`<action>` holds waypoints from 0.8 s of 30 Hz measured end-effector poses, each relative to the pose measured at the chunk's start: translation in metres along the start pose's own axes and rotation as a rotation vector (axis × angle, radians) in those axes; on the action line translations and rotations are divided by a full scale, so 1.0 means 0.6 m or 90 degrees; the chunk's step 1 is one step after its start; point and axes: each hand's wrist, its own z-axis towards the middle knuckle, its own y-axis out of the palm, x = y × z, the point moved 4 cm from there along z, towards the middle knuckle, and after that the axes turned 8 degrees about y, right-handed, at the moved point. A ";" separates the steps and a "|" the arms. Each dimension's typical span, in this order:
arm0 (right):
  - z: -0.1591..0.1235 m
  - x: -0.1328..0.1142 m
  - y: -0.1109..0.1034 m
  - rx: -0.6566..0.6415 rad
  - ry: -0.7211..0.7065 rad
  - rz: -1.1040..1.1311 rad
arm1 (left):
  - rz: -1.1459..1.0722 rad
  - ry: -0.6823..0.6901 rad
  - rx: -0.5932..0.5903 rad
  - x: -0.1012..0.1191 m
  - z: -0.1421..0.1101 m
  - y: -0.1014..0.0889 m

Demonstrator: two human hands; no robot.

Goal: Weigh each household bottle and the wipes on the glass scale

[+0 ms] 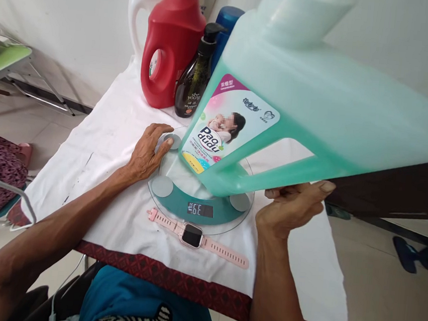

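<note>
A big translucent green jug (317, 105) with a "Pao dudu" label is tilted, its lower corner resting on a round glass scale (198, 207) whose display is lit. My right hand (292, 208) grips the jug's handle from below, fingers curled round it. My left hand (148, 151) lies with fingers spread on the scale's left rim, holding nothing. A pink smartwatch (193, 235) lies flat just in front of the scale.
Behind the scale stand a red detergent bottle (172, 40), a dark pump bottle (195, 78), a blue bottle (227, 25) and a white jug (141, 7). A white cloth (102, 144) covers the small table. Dark slippers (417, 253) lie on the floor at right.
</note>
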 end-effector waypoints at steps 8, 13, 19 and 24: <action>-0.056 -0.044 0.003 -0.070 -0.198 -0.063 | -0.022 0.039 0.000 0.056 -0.009 -0.004; -0.055 -0.062 0.011 -0.062 -0.203 -0.002 | -0.032 0.012 0.029 0.051 -0.015 0.006; -0.031 -0.109 0.047 -0.244 -0.113 0.122 | -0.049 -0.007 0.043 0.050 -0.014 0.004; -0.026 -0.137 0.067 -0.351 0.042 0.148 | -0.058 -0.057 0.036 0.051 -0.012 0.000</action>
